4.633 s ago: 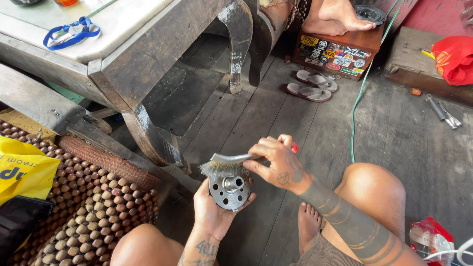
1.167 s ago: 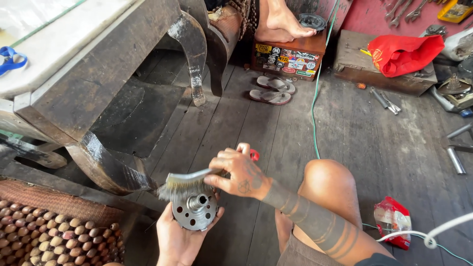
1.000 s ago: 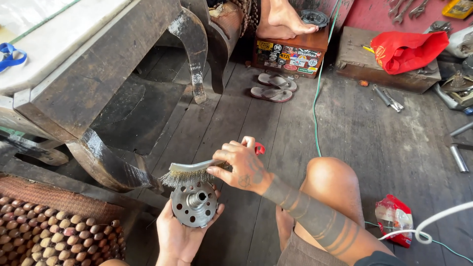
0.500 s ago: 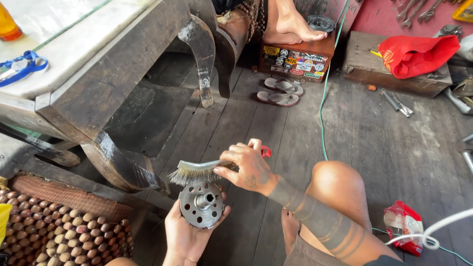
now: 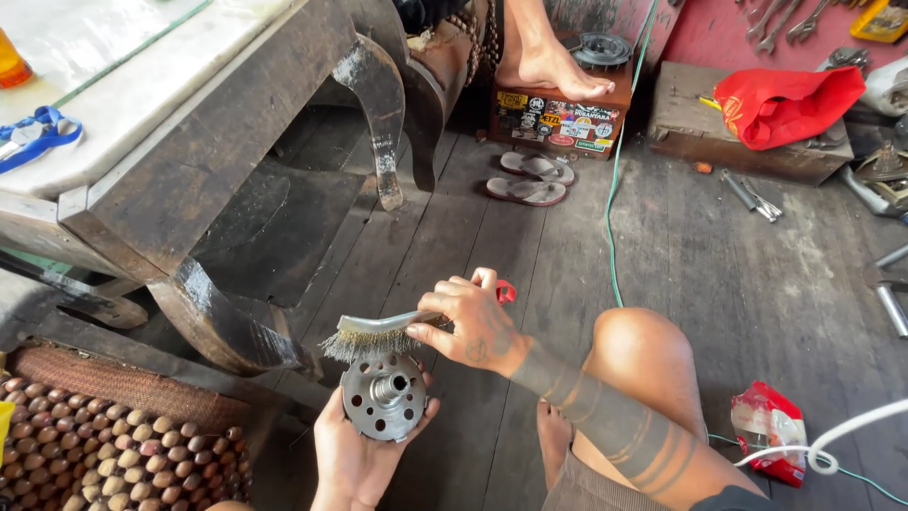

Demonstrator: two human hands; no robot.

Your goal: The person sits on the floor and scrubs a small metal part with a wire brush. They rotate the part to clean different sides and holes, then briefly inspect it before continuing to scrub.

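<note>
Nearby, a dark wooden table (image 5: 236, 161), a pair of grey sandals (image 5: 532, 178) and a beaded seat mat (image 5: 104, 445) are seen. A round grey perforated metal hub (image 5: 383, 396) is cupped in the left hand (image 5: 364, 449); a wire brush (image 5: 374, 333), gripped in the closed right hand (image 5: 473, 322), is laid on its rim.

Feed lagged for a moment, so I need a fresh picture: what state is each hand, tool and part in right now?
Left hand: cupped under the round grey metal hub with holes, holding it face up.
Right hand: closed on the wire brush with red handle.
Wire brush: bristles down on the hub's upper rim.
Pair of flip-flops: lying flat on the plank floor.
</note>
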